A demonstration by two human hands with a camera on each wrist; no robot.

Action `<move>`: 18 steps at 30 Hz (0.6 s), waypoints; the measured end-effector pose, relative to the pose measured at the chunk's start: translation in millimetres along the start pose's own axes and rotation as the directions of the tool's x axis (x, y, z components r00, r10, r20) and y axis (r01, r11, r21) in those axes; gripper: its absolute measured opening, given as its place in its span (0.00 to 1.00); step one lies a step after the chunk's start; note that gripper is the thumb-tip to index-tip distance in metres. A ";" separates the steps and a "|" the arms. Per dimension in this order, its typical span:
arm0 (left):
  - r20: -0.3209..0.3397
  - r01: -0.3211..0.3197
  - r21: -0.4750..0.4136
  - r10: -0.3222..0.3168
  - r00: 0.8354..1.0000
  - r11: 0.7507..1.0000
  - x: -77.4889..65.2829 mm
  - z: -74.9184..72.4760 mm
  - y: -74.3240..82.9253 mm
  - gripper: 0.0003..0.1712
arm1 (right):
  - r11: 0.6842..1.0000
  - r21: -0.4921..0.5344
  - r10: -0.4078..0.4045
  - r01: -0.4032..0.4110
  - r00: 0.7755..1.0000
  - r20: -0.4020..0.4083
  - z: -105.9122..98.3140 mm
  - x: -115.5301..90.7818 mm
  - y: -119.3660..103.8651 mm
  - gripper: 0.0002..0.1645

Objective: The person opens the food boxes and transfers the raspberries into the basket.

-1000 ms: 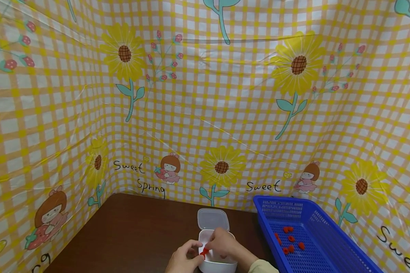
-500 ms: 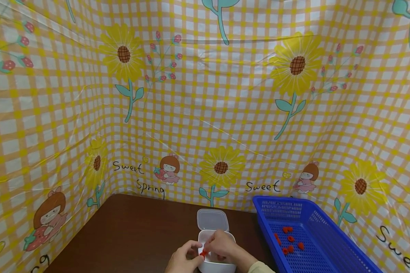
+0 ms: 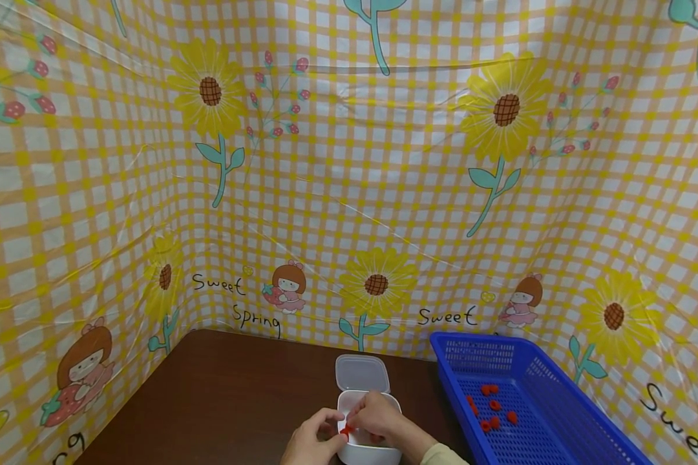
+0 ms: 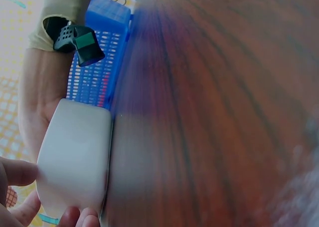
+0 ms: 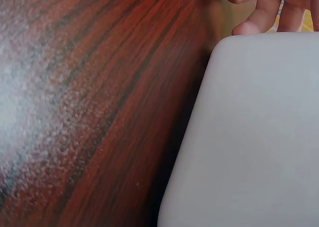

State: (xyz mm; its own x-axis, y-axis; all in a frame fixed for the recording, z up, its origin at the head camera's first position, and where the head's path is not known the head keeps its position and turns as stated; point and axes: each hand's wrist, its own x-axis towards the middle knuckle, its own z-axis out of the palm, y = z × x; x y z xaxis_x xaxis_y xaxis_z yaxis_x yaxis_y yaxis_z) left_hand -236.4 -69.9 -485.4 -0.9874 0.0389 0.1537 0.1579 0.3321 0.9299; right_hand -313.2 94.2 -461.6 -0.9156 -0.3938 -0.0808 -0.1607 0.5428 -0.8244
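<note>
A white plastic box stands at the near edge of the brown table, its translucent lid tipped back behind it. My left hand holds the box at its left rim, thumb and fingers bent; in the left wrist view its fingertips rest against the box wall. Reaching into the box from the right, my right hand pinches a small red piece near the left thumb. The piece's exact shape is largely hidden by fingers. Under the right hand, part of the box's inside is covered.
A blue perforated basket stands to the right, with several small red pieces on its floor, some showing a hole. Brown tabletop stretches to the left. A checked, flower-printed cloth hangs around the back and sides.
Over the last second the right hand has shifted very slightly at the red piece, still inside the box. The left hand, box and basket stay in place.
</note>
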 end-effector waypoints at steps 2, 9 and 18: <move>-0.004 -0.001 0.003 0.001 1.000 1.000 0.1 0.5 -0.5 0.18 | 1.000 -0.003 -0.001 0.001 1.000 -0.004 -0.2 -0.1 -0.3 0.03; -0.005 0.006 0.001 -0.006 1.000 1.000 0.9 2.4 -2.4 0.18 | 1.000 0.008 0.001 -0.001 1.000 0.007 -1.4 0.2 0.2 0.05; -0.005 -0.007 -0.015 0.007 1.000 1.000 -1.3 1.2 -0.3 0.18 | 1.000 -0.006 -0.010 0.010 1.000 0.023 -6.8 0.8 -5.1 0.04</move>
State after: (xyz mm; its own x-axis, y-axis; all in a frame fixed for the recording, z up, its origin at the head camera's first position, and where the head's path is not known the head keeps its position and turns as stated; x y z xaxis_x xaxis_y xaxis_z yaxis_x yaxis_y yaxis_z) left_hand -235.2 -68.8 -486.3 -0.9862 0.0367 0.1614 0.1647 0.3173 0.9339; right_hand -315.6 96.2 -453.6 -0.9053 -0.4162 -0.0856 -0.1722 0.5435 -0.8216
